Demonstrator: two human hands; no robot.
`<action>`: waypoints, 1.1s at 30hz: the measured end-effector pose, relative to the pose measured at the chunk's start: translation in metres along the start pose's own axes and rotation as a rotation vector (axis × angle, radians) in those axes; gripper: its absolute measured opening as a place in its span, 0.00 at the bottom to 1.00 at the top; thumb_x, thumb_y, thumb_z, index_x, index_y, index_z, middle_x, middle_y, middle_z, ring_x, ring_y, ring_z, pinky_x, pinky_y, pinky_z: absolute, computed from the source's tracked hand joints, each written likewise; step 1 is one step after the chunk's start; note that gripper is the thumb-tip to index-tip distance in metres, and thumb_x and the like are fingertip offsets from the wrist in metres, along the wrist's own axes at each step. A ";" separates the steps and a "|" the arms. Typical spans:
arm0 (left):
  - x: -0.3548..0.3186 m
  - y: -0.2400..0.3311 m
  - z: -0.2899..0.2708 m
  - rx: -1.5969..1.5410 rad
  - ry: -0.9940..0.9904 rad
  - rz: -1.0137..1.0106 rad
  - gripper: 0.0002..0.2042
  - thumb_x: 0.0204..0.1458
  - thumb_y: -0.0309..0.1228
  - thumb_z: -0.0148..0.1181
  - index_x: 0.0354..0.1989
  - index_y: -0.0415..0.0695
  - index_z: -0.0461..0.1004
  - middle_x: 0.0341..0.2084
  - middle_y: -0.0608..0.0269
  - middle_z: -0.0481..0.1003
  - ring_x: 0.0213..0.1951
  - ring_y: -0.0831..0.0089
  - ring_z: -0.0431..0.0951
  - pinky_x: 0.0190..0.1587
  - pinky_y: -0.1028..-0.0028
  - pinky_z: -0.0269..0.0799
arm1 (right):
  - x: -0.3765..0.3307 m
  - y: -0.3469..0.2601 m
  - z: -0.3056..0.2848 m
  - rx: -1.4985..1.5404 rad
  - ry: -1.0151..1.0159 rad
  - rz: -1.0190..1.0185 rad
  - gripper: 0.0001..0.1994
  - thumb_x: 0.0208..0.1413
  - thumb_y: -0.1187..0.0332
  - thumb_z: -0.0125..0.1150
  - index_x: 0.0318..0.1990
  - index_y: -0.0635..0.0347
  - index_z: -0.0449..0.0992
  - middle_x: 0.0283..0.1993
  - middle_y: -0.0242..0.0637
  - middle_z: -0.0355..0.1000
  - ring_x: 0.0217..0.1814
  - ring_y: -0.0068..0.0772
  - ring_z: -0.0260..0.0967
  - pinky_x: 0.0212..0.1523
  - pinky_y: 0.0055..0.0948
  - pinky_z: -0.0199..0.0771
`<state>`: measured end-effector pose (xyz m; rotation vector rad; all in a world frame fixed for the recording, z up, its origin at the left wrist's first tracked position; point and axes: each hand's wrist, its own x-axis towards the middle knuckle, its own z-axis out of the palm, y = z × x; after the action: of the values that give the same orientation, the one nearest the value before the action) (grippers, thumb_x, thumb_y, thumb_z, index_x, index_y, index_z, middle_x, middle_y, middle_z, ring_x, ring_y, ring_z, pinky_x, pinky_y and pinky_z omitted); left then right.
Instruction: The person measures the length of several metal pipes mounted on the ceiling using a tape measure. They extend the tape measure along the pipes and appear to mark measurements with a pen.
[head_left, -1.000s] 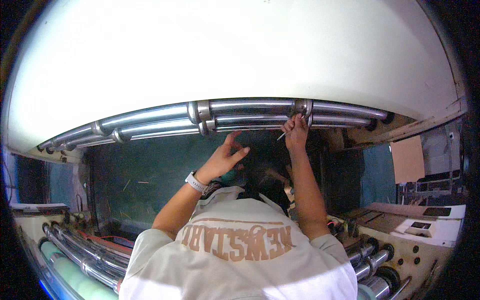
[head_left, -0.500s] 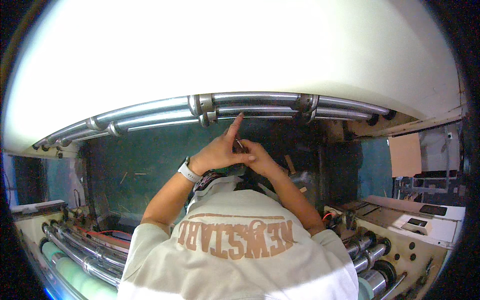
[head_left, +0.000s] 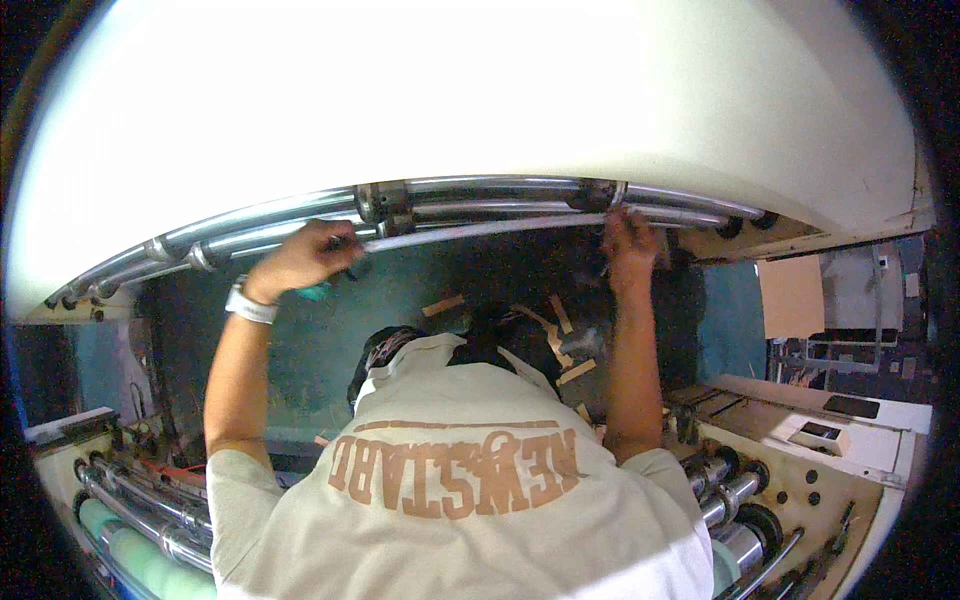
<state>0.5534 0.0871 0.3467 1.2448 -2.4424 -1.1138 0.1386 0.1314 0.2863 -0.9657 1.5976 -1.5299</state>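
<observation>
A pale narrow strip [head_left: 490, 229], which looks like the blade of a tape measure, stretches between my hands along the front of the chrome rollers. My left hand [head_left: 300, 262], with a pale watch [head_left: 250, 305] on its wrist, is closed around a dark and teal case [head_left: 353, 266] at the strip's left end; the fingers partly cover it. My right hand [head_left: 630, 248] is closed at the strip's right end, close to a roller collar, its fingers slightly blurred. Any markings on the strip are too unclear to see.
Chrome rollers [head_left: 480, 192] with collars run beneath a large white machine cover [head_left: 450, 90]. Wood-coloured scraps [head_left: 577, 372] lie on the dark green floor near my feet. Another machine with rollers [head_left: 170, 545] stands close behind me, and a cardboard sheet [head_left: 790, 300] is at the right.
My hands, earlier together at the middle, have moved apart, left hand leftward and right hand rightward. The pale strip is now drawn out between them. Scraps on the floor have come into sight.
</observation>
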 end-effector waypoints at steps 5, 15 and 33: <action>0.015 -0.020 -0.015 -0.021 0.138 -0.014 0.05 0.49 0.26 0.52 0.26 0.37 0.67 0.15 0.65 0.62 0.21 0.80 0.59 0.24 0.78 0.57 | 0.064 0.062 -0.023 0.108 0.171 -0.254 0.03 0.49 0.71 0.55 0.27 0.57 0.67 0.18 0.24 0.58 0.18 0.15 0.52 0.18 0.16 0.51; 0.033 -0.060 0.002 -0.021 0.250 -0.054 0.08 0.49 0.29 0.53 0.35 0.39 0.71 0.19 0.66 0.68 0.23 0.81 0.63 0.27 0.79 0.62 | 0.068 0.071 -0.007 0.274 0.226 -0.173 0.07 0.46 0.72 0.58 0.34 0.57 0.68 0.33 0.29 0.67 0.32 0.21 0.61 0.28 0.21 0.62; 0.042 -0.049 -0.015 0.197 0.221 -0.016 0.13 0.51 0.36 0.49 0.41 0.45 0.70 0.32 0.55 0.73 0.33 0.63 0.73 0.38 0.69 0.67 | 0.088 0.117 -0.048 -0.491 0.135 -0.365 0.21 0.47 0.70 0.51 0.52 0.60 0.61 0.51 0.43 0.62 0.53 0.42 0.57 0.51 0.34 0.60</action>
<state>0.5641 0.0291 0.3159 1.3637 -2.4208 -0.7088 0.0503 0.0785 0.1720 -1.5165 2.0320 -1.4855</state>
